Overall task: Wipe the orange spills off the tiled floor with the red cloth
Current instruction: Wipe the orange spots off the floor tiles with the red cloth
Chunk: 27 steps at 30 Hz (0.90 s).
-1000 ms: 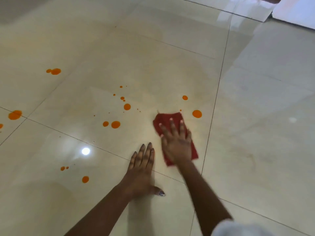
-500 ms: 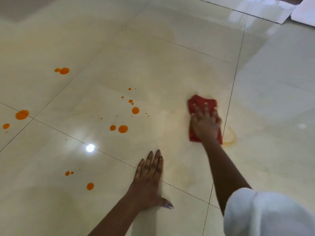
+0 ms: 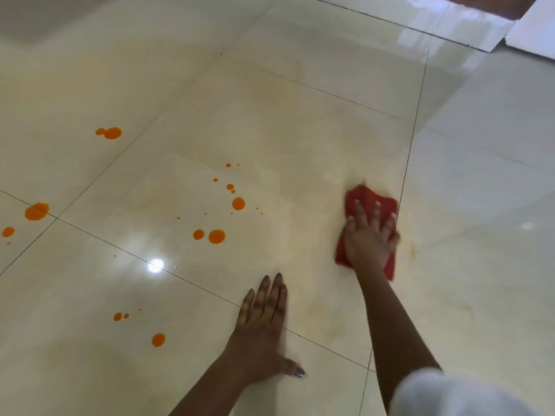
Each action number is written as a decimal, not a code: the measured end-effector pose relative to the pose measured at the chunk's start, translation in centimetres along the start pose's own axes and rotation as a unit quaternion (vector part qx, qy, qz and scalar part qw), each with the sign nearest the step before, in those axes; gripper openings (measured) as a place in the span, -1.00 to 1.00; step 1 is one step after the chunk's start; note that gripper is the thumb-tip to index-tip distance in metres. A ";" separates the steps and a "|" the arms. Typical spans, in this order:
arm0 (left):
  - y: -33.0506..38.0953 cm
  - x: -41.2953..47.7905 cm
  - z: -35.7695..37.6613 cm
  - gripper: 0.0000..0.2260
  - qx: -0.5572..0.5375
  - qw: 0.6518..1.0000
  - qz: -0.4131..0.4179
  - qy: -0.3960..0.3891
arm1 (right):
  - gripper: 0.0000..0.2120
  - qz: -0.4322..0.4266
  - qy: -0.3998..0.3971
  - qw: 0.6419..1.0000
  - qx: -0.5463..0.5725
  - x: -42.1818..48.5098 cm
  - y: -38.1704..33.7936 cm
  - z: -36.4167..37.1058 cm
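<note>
My right hand point(image 3: 368, 235) presses flat on the red cloth point(image 3: 365, 198), which lies on the glossy cream tiled floor point(image 3: 300, 121) beside a grout line. A faint orange smear point(image 3: 413, 250) shows just right of the cloth. My left hand point(image 3: 261, 328) rests palm down on the tile, fingers together, holding nothing. Orange spills lie to the left: a cluster of drops point(image 3: 238, 203), a pair of round spots point(image 3: 216, 236), a blot point(image 3: 109, 133) further back, a blot on the grout crossing point(image 3: 36, 212), and small drops near me point(image 3: 158, 339).
A white panel point(image 3: 534, 28) stands at the far right corner. A bright light reflection point(image 3: 155, 265) glints on the tile. A white sleeve point(image 3: 444, 394) covers my right upper arm at the bottom edge.
My right hand swept the cloth to the right over the two orange spots there, then drew it back toward me. Those spots are gone, leaving a faint smear. My left hand stayed planted.
</note>
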State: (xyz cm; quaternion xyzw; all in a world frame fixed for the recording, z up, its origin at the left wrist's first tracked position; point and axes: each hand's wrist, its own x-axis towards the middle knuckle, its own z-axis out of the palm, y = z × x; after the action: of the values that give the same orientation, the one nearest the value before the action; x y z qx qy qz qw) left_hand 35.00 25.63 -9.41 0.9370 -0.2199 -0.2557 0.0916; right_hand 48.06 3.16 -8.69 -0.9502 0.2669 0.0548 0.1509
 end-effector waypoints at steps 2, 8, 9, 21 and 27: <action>-0.1 0.2 0.0 0.23 0.005 1.000 -0.021 -0.009 | -0.54 0.063 0.025 0.998 0.003 -5.1 2.3 0.6; 0.5 -0.5 -1.2 0.21 -0.012 1.000 0.009 0.004 | -0.46 -0.203 -0.028 0.976 -0.079 -11.8 1.0 2.6; 0.6 -0.5 -1.1 0.21 -0.012 1.000 0.010 0.008 | -0.47 -0.192 -0.027 0.977 -0.086 -10.5 2.2 1.8; 3.2 0.5 -0.7 0.25 -0.012 1.000 0.003 -0.025 | -0.53 0.056 0.012 0.998 -0.018 -6.4 11.3 -1.8; 3.1 0.8 -0.3 0.25 -0.004 0.999 0.001 -0.032 | -0.54 -0.226 -0.014 0.973 -0.034 -9.3 2.0 1.8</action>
State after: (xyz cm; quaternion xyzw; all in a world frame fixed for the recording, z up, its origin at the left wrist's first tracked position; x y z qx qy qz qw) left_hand 34.61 22.51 -8.55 0.9276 -0.2228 -0.2863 0.0891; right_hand 38.99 6.66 -9.17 -0.9897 0.0413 0.0413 0.1307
